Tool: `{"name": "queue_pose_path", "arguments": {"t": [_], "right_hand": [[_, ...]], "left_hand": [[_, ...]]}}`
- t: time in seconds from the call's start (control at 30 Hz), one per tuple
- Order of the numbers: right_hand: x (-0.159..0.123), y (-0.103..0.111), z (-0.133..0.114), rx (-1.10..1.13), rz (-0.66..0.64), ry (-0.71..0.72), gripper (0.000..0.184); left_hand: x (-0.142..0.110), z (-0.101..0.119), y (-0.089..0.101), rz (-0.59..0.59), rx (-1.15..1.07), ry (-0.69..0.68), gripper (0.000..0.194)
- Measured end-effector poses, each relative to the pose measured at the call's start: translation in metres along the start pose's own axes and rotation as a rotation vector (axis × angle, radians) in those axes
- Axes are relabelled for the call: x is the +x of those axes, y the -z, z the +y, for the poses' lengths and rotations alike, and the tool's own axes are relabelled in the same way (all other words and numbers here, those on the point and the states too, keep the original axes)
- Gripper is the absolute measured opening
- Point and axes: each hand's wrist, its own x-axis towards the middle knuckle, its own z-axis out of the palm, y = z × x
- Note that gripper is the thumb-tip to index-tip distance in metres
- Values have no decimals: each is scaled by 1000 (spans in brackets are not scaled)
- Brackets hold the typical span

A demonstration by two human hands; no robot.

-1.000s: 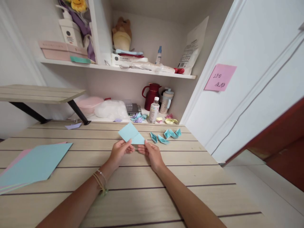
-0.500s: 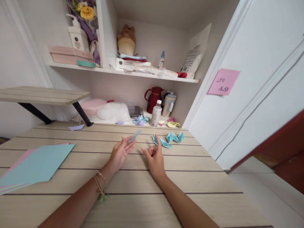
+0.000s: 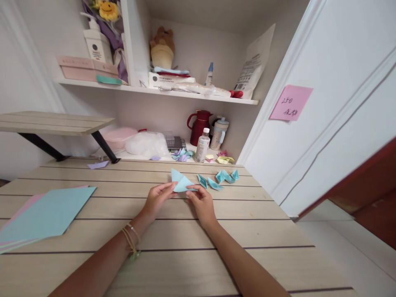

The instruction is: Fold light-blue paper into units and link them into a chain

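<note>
A folded light-blue sheet of origami paper (image 3: 182, 181) is held up between my two hands, with one pointed corner standing up at its left. My left hand (image 3: 160, 199) pinches its lower left edge between thumb and fingers. On the other side, my right hand (image 3: 201, 202) grips the lower right corner, fingertips closed on it. Just beyond my right hand lie folded blue paper boats (image 3: 215, 184), and beside them another zigzag group of blue folded paper (image 3: 227, 176).
Coloured paper sheets (image 3: 49, 212) are stacked at the left, near a small raised shelf (image 3: 55, 123) on black legs. Behind the table stand a bottle (image 3: 202, 146), a red jug (image 3: 200, 126) and a tumbler (image 3: 219, 134), with paper scraps (image 3: 182, 155) around them.
The paper, earlier seen edge-on in my left hand alone, is now turned to show its face. My right hand has closed on its right corner. The view has shifted slightly.
</note>
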Motion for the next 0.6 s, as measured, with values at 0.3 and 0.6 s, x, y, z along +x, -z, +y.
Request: {"name": "queue_pose_path", "arguments": {"t": [0.3,0.6], "right_hand": [[4,3,4,267,149,-91,26],[2,2,0,189,173,-51,28]], "left_hand": [[-7,-1,-5,-138,191,44,35],[-6,-2,-6,-185,159,34,36]]}}
